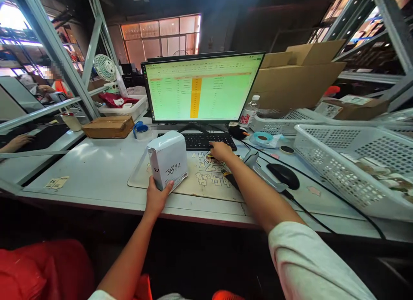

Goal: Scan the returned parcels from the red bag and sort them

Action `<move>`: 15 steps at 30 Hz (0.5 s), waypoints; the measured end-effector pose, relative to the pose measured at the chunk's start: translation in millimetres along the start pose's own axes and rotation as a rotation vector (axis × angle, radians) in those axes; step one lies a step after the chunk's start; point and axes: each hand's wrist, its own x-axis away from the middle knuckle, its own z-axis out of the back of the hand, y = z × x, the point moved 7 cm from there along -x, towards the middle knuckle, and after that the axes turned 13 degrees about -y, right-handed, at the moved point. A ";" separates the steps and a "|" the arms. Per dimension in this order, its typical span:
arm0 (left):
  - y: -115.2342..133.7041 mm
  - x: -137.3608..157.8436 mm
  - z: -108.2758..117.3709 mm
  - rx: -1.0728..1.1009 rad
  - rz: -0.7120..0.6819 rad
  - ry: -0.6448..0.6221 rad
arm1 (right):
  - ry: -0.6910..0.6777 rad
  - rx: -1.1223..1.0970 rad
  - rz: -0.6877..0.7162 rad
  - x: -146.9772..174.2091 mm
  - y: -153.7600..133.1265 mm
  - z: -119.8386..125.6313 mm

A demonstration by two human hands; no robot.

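My left hand [157, 196] is closed on the lower edge of a white box [170, 160], thumb across its front. The box is held upright and slightly tilted over the desk mat [201, 177]. Handwritten on its front is "3892", and a barcode label runs along the bottom. My right hand [221, 151] lies at the front edge of the black keyboard [193, 141], holding nothing, a finger touching the keys. Behind the keyboard a monitor [171, 93] displays a spreadsheet with an orange column. Under my right forearm lies a grey barcode scanner [263, 173].
A black mouse [284, 175] and cables lie right of the scanner. White plastic baskets [338, 140] line the right side. A bottle [250, 112] stands beside the monitor. At left are a brown carton [108, 127] and blue tape [141, 130]. Another person sits beyond the metal frame.
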 end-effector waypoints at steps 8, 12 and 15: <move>3.0 0.6 0.5 0.097 -0.071 -0.001 | -0.072 -0.170 0.248 31.5 -38.2 16.2; 1.6 6.7 -6.7 0.292 -0.191 -0.160 | -0.390 -0.519 0.693 102.5 -83.1 -18.0; 2.7 19.0 -11.0 0.296 -0.241 -0.282 | -0.386 -0.688 0.754 163.9 -73.5 -33.6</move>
